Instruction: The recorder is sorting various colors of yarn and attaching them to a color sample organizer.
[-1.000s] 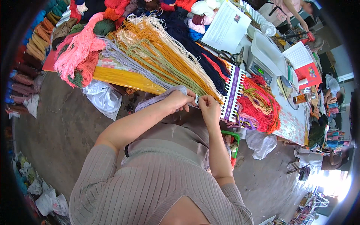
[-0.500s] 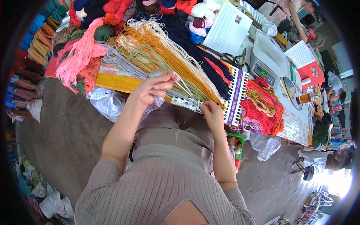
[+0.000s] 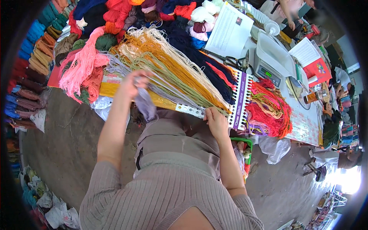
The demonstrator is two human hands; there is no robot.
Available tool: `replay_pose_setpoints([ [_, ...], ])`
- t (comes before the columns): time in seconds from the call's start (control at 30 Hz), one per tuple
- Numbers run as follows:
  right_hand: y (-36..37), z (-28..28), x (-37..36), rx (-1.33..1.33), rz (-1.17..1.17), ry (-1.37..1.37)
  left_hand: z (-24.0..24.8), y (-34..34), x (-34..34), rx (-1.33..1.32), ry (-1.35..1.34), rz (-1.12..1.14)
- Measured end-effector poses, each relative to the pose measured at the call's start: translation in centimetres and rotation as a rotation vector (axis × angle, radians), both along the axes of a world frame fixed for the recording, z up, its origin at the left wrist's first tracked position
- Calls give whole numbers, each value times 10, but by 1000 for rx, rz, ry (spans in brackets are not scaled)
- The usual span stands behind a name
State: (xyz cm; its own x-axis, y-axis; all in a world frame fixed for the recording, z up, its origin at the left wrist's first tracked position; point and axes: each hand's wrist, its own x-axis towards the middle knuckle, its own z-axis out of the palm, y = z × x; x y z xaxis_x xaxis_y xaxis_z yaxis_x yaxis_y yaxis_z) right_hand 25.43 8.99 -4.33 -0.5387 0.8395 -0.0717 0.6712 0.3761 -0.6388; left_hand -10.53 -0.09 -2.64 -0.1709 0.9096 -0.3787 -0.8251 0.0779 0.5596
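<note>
My left hand (image 3: pixel 134 83), slightly smeared by motion, is closed on lavender-grey yarn (image 3: pixel 145 104); a loose bunch of it hangs below the fingers. Pale strands stretch from this hand toward my right hand (image 3: pixel 217 119). That hand pinches the near edge of a white card strip with punched holes (image 3: pixel 189 110), where the strands come together. Just beyond lie long combed-out threads: olive-green (image 3: pixel 168 81), mustard (image 3: pixel 153 57), cream (image 3: pixel 172 59) and navy (image 3: pixel 195 61). To the right of my right hand stands a purple-and-white thread card with holes along both edges (image 3: pixel 240 100).
Pink yarn (image 3: pixel 86 57) drapes over the table's left end. Bright red and orange threads (image 3: pixel 270 111) lie right of the thread card. Farther back are scissors (image 3: pixel 230 59), a digital scale (image 3: pixel 266 74) and a printed sheet (image 3: pixel 230 30). A green basket (image 3: pixel 248 143) sits under the table edge.
My left hand has moved left and away from my right hand, drawing the pale strands out longer, with the lavender yarn swinging below it. My right hand has stayed at the card strip.
</note>
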Motion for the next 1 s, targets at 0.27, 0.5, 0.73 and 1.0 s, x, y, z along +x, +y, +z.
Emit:
replay_pose_setpoints([
  [0.27, -9, 8, 7, -21, -71, 202, -18, -50, -14, -577, 754, 384],
  [0.5, -84, 3, -27, -446, 121, 713, -4, -48, 200, 165, 527, -320],
  [0.73, -74, 11, -9, -697, 14, 813, 2, -32, 195, 140, -21, -461],
  [1.0, -76, 27, -4, -944, 14, 916, 9, -40, 182, 161, -197, -280],
])
